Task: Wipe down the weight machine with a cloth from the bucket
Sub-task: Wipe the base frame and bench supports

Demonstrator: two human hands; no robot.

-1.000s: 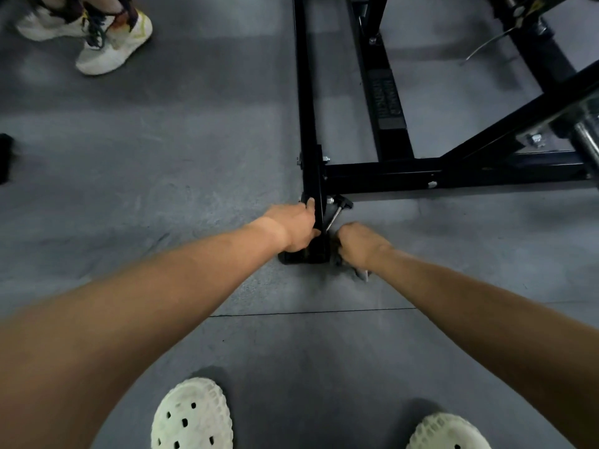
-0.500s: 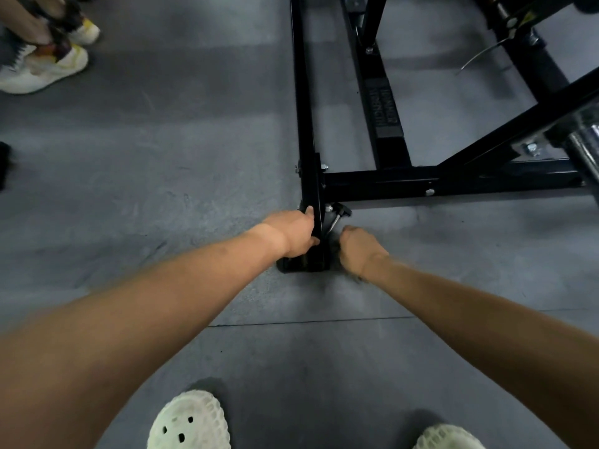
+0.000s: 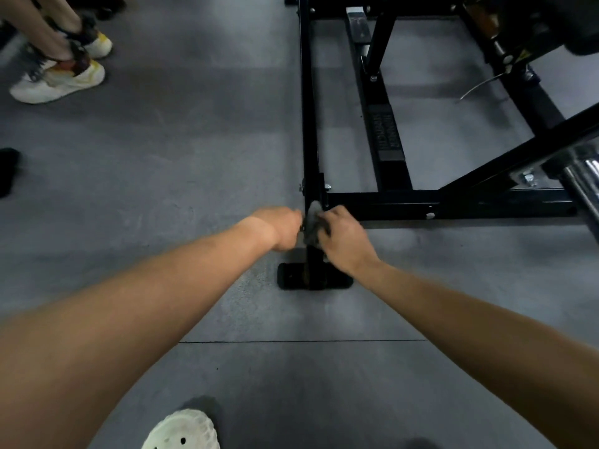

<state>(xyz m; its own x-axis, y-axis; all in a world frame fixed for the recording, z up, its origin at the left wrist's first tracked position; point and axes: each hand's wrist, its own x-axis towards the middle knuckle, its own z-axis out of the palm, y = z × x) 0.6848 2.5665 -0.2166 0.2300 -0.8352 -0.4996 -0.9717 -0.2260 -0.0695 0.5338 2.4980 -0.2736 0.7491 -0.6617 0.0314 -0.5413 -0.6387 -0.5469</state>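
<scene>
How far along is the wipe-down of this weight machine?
Fetching looks done: the right hand grips a grey cloth. In hand: wiping the corner post above its foot plate, left hand alongside. Left, probably: the cross bar and the frame beyond; no bar plainly shows as wiped.

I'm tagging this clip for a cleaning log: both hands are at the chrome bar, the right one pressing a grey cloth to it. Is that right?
Not quite. The head view shows both hands at the black frame rail, just above its foot, not at the chrome bar, which sits untouched at the far right. The rest holds: the right hand presses the grey cloth to the rail, with the left hand on the other side.
</scene>
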